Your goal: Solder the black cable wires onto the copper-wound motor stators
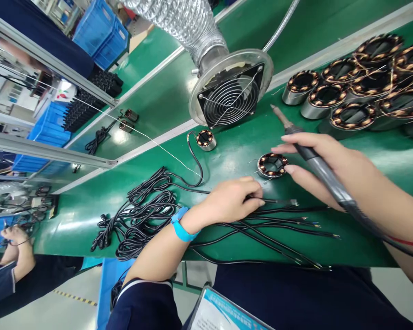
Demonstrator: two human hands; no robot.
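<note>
Blue plastic crates (101, 32) stand stacked beyond the far left end of the green surface (165, 105); I cannot see what is in them. Beside them lies a dense row of black cylindrical parts (89, 98).

At the near edge of the surface, the left hand (232, 199) is closed, thumb and fingers pinching a black cable (278, 201) near its stripped end. A blue wristband (182, 225) circles that wrist. The right hand (316, 160) holds a soldering iron (296, 135) in its grip, the tip raised and pointing toward the fan, while its free fingers stretch out to the wound stator (272, 165) lying flat on the surface between the two hands.

More cut cables (289, 229) fan out along the near edge under the left hand, and a tangled heap of coiled black cables (137, 217) lies toward the left end. A second small stator (205, 140) with a lead attached sits just in front of the extraction fan (231, 94), which hangs on a ribbed silver duct (182, 20). A cluster of copper-wound stators (361, 87) crowds the far right corner, wires straggling between them.

Another person's hand (15, 236) shows at the lower left, away from the surface.
</note>
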